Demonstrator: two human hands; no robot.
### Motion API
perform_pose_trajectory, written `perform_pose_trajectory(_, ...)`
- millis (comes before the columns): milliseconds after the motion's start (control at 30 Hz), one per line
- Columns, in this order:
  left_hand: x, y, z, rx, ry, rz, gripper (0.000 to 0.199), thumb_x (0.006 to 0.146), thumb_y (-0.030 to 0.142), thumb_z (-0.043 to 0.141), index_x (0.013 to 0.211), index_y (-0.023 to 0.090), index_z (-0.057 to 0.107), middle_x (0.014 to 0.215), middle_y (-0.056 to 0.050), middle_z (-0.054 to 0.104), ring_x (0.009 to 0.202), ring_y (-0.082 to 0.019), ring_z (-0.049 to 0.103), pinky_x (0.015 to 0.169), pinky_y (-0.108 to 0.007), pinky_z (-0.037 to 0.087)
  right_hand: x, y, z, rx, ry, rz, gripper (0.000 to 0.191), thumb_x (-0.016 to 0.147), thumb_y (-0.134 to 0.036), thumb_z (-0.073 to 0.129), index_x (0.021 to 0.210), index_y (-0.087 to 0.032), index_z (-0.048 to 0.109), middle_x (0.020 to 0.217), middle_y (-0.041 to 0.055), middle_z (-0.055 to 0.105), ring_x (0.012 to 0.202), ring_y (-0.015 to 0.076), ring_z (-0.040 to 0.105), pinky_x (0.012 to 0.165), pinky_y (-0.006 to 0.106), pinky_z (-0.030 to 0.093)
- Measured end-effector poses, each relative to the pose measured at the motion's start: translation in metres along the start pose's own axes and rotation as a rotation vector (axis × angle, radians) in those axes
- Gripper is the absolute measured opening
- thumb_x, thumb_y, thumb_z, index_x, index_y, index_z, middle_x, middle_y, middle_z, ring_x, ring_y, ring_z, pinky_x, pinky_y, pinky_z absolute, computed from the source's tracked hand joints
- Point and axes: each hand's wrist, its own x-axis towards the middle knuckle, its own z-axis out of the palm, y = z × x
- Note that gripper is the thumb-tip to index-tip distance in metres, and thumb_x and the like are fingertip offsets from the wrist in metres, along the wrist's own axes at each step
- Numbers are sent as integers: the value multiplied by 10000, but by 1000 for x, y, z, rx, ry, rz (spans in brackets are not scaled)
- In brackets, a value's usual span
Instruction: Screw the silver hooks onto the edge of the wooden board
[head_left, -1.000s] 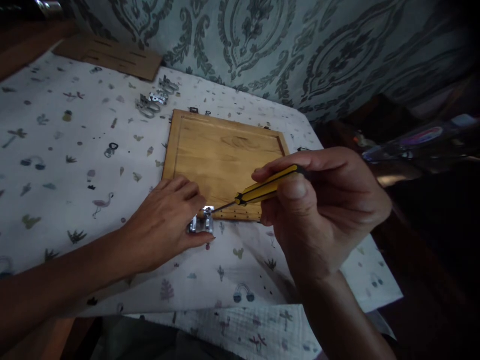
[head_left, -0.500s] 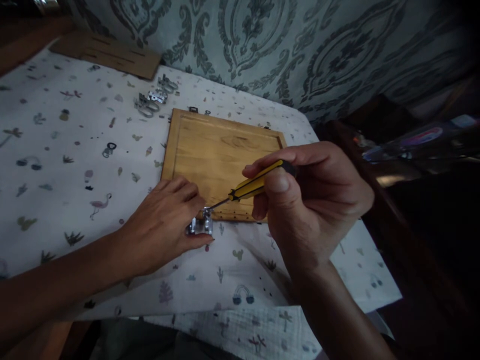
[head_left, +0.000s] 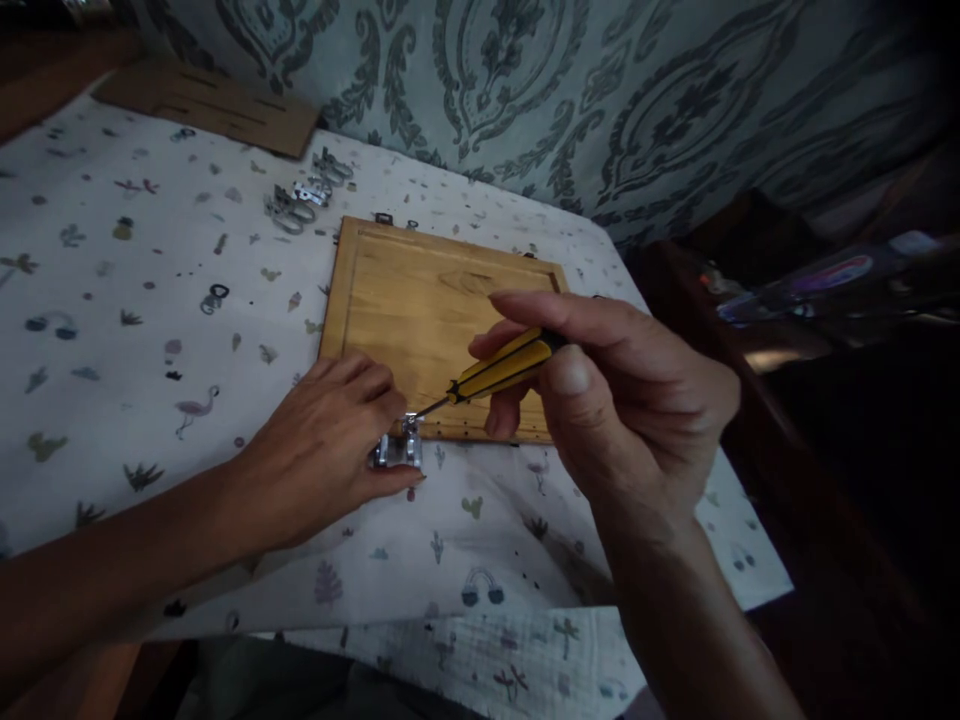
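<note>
A wooden panel [head_left: 427,300] with a raised frame lies flat on the patterned cloth. At its near left corner sits a shiny metal hinge [head_left: 409,440], partly covered by my left hand [head_left: 337,425]. That hand is closed around the hinge, fingers on the panel side and thumb along the near side. My right hand [head_left: 630,400] holds a screwdriver [head_left: 502,368] with a yellow and black handle between thumb and fingers. The screwdriver's shaft slants down to the left, its tip at the hinge. Whether a screw sits under the tip is too small to tell.
Several metal hinges [head_left: 307,192] lie in a group beyond the panel's far left corner. A piece of brown cardboard [head_left: 210,108] rests at the back by the patterned wall [head_left: 517,90]. A clear plastic-looking package [head_left: 832,275] is at the right, beyond the table edge.
My right hand's fingers have shifted on the screwdriver handle, the index finger now lifted and more extended. The screwdriver tip stays at the hinge, and my left hand keeps its place.
</note>
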Motion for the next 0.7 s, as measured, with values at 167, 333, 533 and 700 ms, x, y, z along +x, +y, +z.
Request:
perform_pose_trajectory(167, -1, -1, 1, -10, 9, 5, 323, 786, 445, 693, 920, 156, 643, 973, -73, 609, 1006, -276, 510, 848, -431, 435, 4, -1, -9, -62, 24, -118, 200, 840, -210, 690, 1018, -287, 739, 901, -14, 705, 510, 95, 569, 347, 230, 435)
perform_pose_trajectory(333, -1, -2, 1, -14, 10, 15, 302, 796, 438, 684, 882, 155, 625, 1020, -86, 613, 1036, -282, 508, 890, -448, 436, 3, 1, -10, -218, 106, -152, 146, 763, -297, 776, 900, -321, 735, 742, -16, 676, 559, 157, 592, 431, 297, 456)
perform_pose_trajectory(533, 0, -1, 1, -32, 9, 2, 300, 798, 439, 679, 902, 161, 636, 998, -79, 614, 1024, -272, 505, 883, -441, 445, 2, 3, -3, -217, 133, -139, 135, 754, -327, 783, 856, -327, 695, 762, -24, 649, 481, 129, 524, 411, 305, 449)
perform_pose_trajectory(700, -1, -2, 3, -26, 54, 20, 313, 785, 438, 695, 963, 186, 640, 941, -59, 598, 979, -266, 504, 841, -429, 440, -2, 5, -2, -175, 60, -130, 218, 775, -250, 760, 983, -291, 706, 843, -19, 668, 659, 146, 631, 467, 261, 532)
